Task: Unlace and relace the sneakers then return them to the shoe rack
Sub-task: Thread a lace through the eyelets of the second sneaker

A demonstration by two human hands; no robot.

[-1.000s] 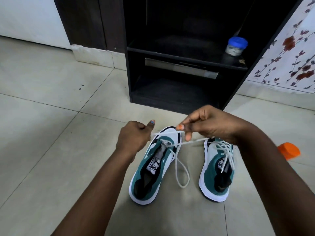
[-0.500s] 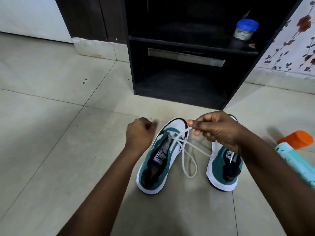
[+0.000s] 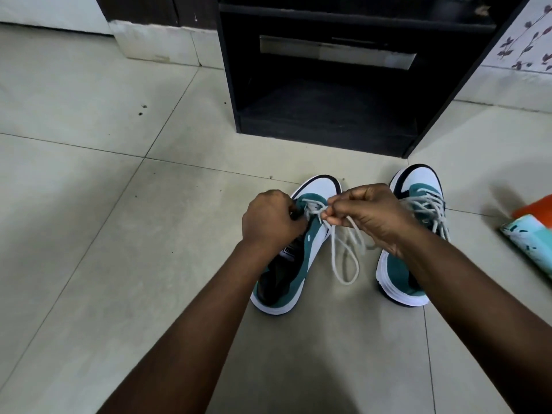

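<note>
With the right hand [image 3: 370, 216] pinching the lace [image 3: 343, 255] and the left hand [image 3: 270, 221] gripping the sneaker [image 3: 301, 243], a slack pinch could let the lace slip back out.

Dim even light, soft shadows, sharp focus, wide-angle edge bending

- The left hand [image 3: 270, 219] covers the left sneaker's [image 3: 298, 258] tongue and lower eyelets.
- The right forearm hides part of the right sneaker [image 3: 418, 201].
- The frame's right edge cuts off the orange-capped bottle [image 3: 528, 234].
- The top edge crops the shoe rack [image 3: 328, 85].
</note>
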